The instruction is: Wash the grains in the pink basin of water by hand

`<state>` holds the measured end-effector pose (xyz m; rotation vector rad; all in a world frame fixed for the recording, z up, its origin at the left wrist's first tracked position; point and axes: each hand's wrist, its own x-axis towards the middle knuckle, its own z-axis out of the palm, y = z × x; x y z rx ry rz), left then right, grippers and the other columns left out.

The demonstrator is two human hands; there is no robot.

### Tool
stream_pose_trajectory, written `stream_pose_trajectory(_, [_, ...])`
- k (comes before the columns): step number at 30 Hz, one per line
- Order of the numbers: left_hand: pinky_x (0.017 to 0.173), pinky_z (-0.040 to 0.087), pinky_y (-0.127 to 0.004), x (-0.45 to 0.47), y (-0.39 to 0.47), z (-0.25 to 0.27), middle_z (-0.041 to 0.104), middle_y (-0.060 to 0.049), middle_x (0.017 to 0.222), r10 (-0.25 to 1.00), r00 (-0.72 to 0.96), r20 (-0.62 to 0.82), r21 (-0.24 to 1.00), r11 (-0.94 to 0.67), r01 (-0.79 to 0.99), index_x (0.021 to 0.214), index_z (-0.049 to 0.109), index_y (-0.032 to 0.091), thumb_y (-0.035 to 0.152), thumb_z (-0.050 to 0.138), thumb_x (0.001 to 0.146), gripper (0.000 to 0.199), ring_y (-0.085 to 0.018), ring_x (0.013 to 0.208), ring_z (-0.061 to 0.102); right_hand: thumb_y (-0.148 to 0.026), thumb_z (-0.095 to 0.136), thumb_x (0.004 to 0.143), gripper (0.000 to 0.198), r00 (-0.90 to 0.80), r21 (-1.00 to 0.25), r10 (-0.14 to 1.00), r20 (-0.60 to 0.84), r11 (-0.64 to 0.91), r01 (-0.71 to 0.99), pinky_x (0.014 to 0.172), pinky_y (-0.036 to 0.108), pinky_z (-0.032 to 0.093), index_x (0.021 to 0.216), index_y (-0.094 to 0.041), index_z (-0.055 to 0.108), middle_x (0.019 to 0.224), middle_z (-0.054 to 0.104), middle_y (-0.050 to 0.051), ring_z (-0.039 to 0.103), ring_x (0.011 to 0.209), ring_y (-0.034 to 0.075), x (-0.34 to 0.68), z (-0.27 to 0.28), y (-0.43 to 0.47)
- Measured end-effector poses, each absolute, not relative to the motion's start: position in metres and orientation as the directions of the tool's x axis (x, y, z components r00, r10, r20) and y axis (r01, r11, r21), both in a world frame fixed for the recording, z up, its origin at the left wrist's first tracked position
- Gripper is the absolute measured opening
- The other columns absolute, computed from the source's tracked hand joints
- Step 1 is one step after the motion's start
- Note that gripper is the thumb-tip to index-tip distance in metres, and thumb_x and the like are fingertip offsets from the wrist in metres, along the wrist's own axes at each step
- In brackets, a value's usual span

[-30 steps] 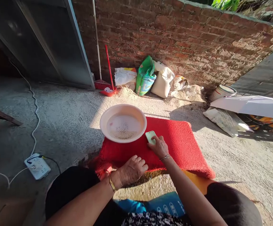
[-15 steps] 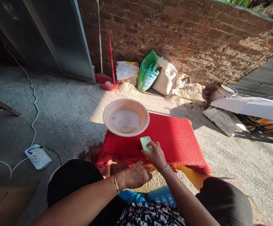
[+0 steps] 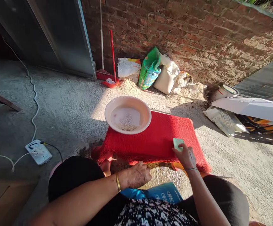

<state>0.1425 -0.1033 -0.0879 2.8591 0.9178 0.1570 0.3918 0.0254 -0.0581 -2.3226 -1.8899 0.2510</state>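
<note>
My right hand (image 3: 185,155) grips a pale green flat piece (image 3: 178,143) with rounded corners against the red fleecy cloth (image 3: 161,135), toward its right side. The face of the green piece against the cloth is hidden. The cloth drapes over a low support. My left hand (image 3: 137,175) is just in front of the cloth's near edge, its fingers curled down; anything inside them is hidden. A pale pink basin (image 3: 108,117) stands at the cloth's far left corner, with small grains at its bottom. Below my left hand, a blue printed bag (image 3: 166,193) shows between my knees.
A green sack (image 3: 148,70), a white sack (image 3: 168,77) and spilled grain line the brick wall. A red dustpan (image 3: 110,83) stands beside them. A white power strip (image 3: 39,153) with cables lies at left. A white panel (image 3: 251,106) and a bucket (image 3: 226,91) are at right.
My right hand has moved rightward across the red cloth with the green piece, from near the basin to the right side. My left hand has stayed nearly in place.
</note>
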Motion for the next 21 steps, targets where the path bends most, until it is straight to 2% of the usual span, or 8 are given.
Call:
stream_pose_trajectory(2, [0.068, 0.047, -0.035, 0.144, -0.105, -0.092, 0.066, -0.004, 0.075, 0.586, 0.809, 0.044, 0.147, -0.805, 0.575, 0.075, 0.062, 0.017, 0.013, 0.06, 0.083, 0.009, -0.021, 0.074, 0.062, -0.051, 0.066, 0.077, 0.039, 0.181, -0.253, 0.983, -0.021, -0.181, 0.95, 0.072, 0.032, 0.045, 0.104, -0.023, 0.065, 0.089, 0.046, 0.002, 0.057, 0.072, 0.017, 0.393, -0.055, 0.02])
stream_pose_trajectory(5, [0.073, 0.047, -0.035, 0.146, -0.106, -0.097, 0.067, -0.004, 0.077, 0.595, 0.803, 0.044, 0.144, -0.799, 0.584, 0.078, 0.064, 0.018, 0.016, 0.059, 0.085, 0.009, -0.021, 0.078, 0.062, -0.045, 0.068, 0.078, 0.031, -0.077, -0.377, 0.997, -0.019, 0.064, 0.924, 0.072, 0.029, 0.045, 0.099, -0.024, 0.064, 0.091, 0.047, 0.002, 0.056, 0.075, 0.016, 0.352, -0.06, 0.001])
stream_pose_trajectory(9, [0.073, 0.046, -0.034, 0.147, -0.105, -0.097, 0.068, -0.005, 0.075, 0.564, 0.825, -0.021, 0.146, -0.815, 0.561, 0.078, 0.066, 0.017, 0.016, 0.06, 0.085, 0.009, -0.022, 0.077, 0.063, -0.039, 0.071, 0.077, 0.028, -0.443, -0.462, 0.897, -0.015, 0.387, 0.798, 0.074, 0.027, 0.045, 0.1, -0.023, 0.064, 0.094, 0.05, 0.003, 0.056, 0.081, 0.016, 0.271, -0.069, -0.023])
stream_pose_trajectory(12, [0.071, 0.046, -0.034, 0.147, -0.104, -0.095, 0.069, -0.006, 0.076, 0.58, 0.813, -0.051, 0.125, -0.804, 0.582, 0.08, 0.068, 0.016, 0.013, 0.059, 0.085, 0.011, -0.022, 0.077, 0.064, -0.038, 0.073, 0.076, 0.031, -0.563, -0.479, 0.826, 0.007, 0.497, 0.723, 0.077, 0.028, 0.046, 0.103, -0.024, 0.065, 0.098, 0.051, 0.004, 0.056, 0.087, 0.017, 0.238, -0.071, -0.025])
stream_pose_trajectory(14, [0.075, 0.046, -0.036, 0.146, -0.104, -0.093, 0.07, -0.006, 0.081, 0.601, 0.798, -0.04, 0.133, -0.788, 0.6, 0.082, 0.068, 0.016, 0.015, 0.057, 0.087, 0.012, -0.022, 0.08, 0.064, -0.038, 0.073, 0.076, 0.032, -0.563, -0.48, 0.826, 0.016, 0.5, 0.721, 0.079, 0.028, 0.046, 0.103, -0.025, 0.065, 0.1, 0.052, 0.004, 0.055, 0.089, 0.017, 0.24, -0.072, -0.018])
stream_pose_trajectory(17, [0.082, 0.046, -0.037, 0.146, -0.104, -0.091, 0.069, -0.005, 0.082, 0.603, 0.797, -0.034, 0.163, -0.783, 0.6, 0.082, 0.066, 0.018, 0.017, 0.055, 0.09, 0.013, -0.021, 0.082, 0.063, -0.037, 0.072, 0.075, 0.029, -0.442, -0.474, 0.897, 0.024, 0.4, 0.785, 0.08, 0.029, 0.047, 0.101, -0.025, 0.064, 0.099, 0.052, 0.003, 0.055, 0.088, 0.017, 0.279, -0.077, -0.002])
stream_pose_trajectory(21, [0.081, 0.047, -0.038, 0.147, -0.103, -0.091, 0.066, -0.004, 0.081, 0.579, 0.814, -0.053, 0.175, -0.797, 0.578, 0.082, 0.064, 0.017, 0.015, 0.055, 0.088, 0.011, -0.021, 0.081, 0.062, -0.044, 0.068, 0.073, 0.032, -0.059, -0.425, 0.998, 0.013, 0.059, 0.903, 0.077, 0.032, 0.048, 0.098, -0.025, 0.065, 0.095, 0.052, 0.003, 0.057, 0.081, 0.018, 0.378, -0.079, 0.02])
